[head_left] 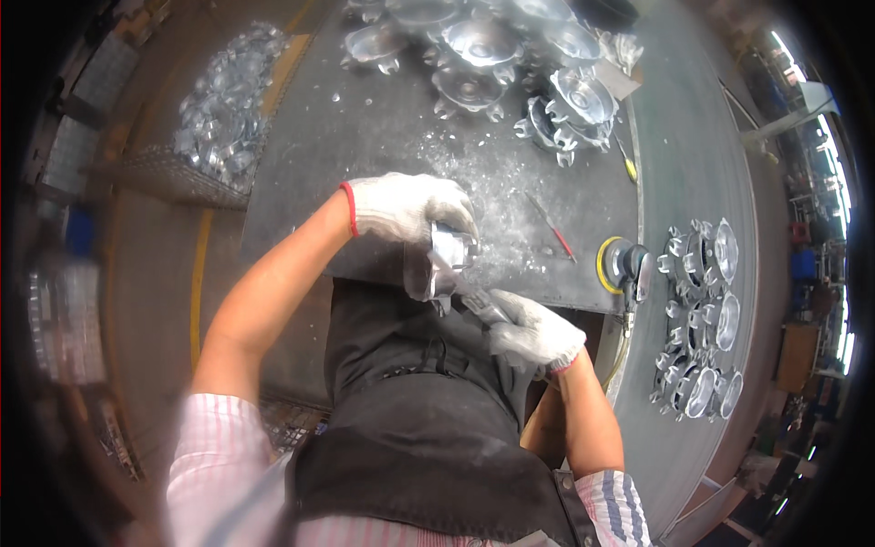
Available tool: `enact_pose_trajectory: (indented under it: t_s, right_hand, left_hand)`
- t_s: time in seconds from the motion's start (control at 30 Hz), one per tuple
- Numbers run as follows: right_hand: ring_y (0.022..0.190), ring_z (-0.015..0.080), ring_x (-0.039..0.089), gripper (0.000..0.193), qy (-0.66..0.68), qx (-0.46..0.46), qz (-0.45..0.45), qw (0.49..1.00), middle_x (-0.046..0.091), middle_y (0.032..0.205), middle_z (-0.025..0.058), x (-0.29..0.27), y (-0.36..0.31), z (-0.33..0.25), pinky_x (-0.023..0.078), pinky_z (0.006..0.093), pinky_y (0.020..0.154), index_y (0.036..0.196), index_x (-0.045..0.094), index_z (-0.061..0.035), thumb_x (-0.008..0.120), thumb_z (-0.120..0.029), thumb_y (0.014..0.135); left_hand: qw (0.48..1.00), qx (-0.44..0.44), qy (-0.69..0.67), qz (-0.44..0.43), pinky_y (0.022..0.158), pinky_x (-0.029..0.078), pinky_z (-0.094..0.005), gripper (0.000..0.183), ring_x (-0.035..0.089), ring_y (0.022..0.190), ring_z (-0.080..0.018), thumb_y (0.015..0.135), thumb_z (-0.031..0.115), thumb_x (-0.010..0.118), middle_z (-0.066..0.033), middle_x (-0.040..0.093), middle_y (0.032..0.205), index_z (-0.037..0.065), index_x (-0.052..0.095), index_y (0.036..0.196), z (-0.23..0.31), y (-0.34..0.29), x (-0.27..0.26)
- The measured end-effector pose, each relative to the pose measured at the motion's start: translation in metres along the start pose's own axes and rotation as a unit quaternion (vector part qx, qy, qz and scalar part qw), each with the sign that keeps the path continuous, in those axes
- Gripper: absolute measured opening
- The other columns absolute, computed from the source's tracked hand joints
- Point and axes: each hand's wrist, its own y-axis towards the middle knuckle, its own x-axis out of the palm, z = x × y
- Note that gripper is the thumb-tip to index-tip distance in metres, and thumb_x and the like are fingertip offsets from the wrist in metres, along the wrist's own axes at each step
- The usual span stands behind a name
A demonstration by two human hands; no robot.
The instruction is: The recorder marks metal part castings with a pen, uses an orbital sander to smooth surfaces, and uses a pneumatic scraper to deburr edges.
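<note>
White knitted gloves cover both hands. My left hand [415, 208] is closed around the top of a silvery cast metal part [448, 248], held on edge over the near edge of the dark worktable. In my right hand [538, 333] is a grey hand tool with a narrow, flat front end [480, 304]. Its front end meets or overlaps the lower side of the part; motion blur hides the exact contact. The fingers of the right hand wrap around its grip, and the tool's exact kind does not show.
Several similar castings [474, 87] crowd the table's far side. A red-handled pointed tool [558, 237] and a round sander with a yellow-edged pad [622, 264] lie on the right. More castings [700, 324] stand on the grey surface beyond. A mesh bin of metal pieces [228, 109] is at left.
</note>
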Motion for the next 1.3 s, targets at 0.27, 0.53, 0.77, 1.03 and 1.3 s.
enact_pose_trajectory:
  t_s: [0.27, 0.53, 0.77, 1.03, 1.3]
  right_hand:
    - [0.087, 0.0354, 0.069, 0.058, -0.184, -0.071, 0.3, 0.933, 0.069, 0.103, 0.0201, 0.036, -0.028, -0.005, 0.052, 0.0401, 0.078, 0.127, 0.054, -0.0011, 0.078, -0.031, 0.084]
    - [0.103, 0.0513, 0.062, 0.045, -0.136, -0.025, 0.264, 0.955, 0.068, 0.104, 0.0292, 0.047, -0.022, -0.009, 0.05, 0.0482, 0.084, 0.127, 0.053, -0.0036, 0.063, -0.035, 0.097]
    - [0.101, 0.0481, 0.065, 0.04, -0.089, 0.04, 0.349, 0.932, 0.069, 0.102, 0.0279, 0.042, -0.03, -0.025, 0.051, 0.0477, 0.083, 0.123, 0.054, -0.0023, 0.061, -0.033, 0.099]
    - [0.101, 0.0478, 0.064, 0.036, -0.146, -0.001, 0.295, 0.944, 0.068, 0.101, 0.0293, 0.044, -0.027, -0.016, 0.051, 0.0454, 0.081, 0.12, 0.055, -0.0034, 0.061, -0.032, 0.099]
    - [0.104, 0.0366, 0.064, 0.069, 0.012, 0.068, 0.39, 0.918, 0.066, 0.114, 0.0264, 0.02, -0.033, -0.029, 0.05, 0.0426, 0.092, 0.14, 0.046, 0.0021, 0.063, -0.048, 0.095]
  left_hand:
    - [0.992, -0.119, 0.028, 0.026, 0.104, 0.048, -0.0386, 0.054, 0.059, 0.12, -0.03, 0.069, 0.005, 0.066, -0.0091, 0.066, 0.121, 0.012, 0.068, 0.123, 0.004, 0.0, -0.004]
    - [0.983, -0.175, 0.05, 0.021, 0.093, 0.054, -0.0376, 0.043, 0.065, 0.112, -0.0263, 0.081, 0.012, 0.064, -0.0088, 0.069, 0.118, 0.011, 0.068, 0.124, 0.01, 0.017, -0.004]
    - [0.98, -0.192, 0.051, 0.027, 0.094, 0.053, -0.0372, 0.038, 0.066, 0.11, -0.0285, 0.087, 0.019, 0.064, -0.0099, 0.069, 0.117, 0.01, 0.067, 0.123, 0.002, 0.018, 0.003]
    - [0.977, -0.208, -0.005, 0.043, 0.093, 0.053, -0.0374, 0.037, 0.066, 0.109, -0.0308, 0.086, 0.019, 0.065, -0.0112, 0.068, 0.119, 0.008, 0.068, 0.121, -0.003, 0.013, 0.002]
    - [0.981, -0.128, 0.125, 0.078, 0.084, 0.054, -0.041, 0.047, 0.065, 0.099, -0.0351, 0.064, 0.016, 0.077, -0.0137, 0.067, 0.102, 0.01, 0.071, 0.11, 0.023, 0.034, 0.001]
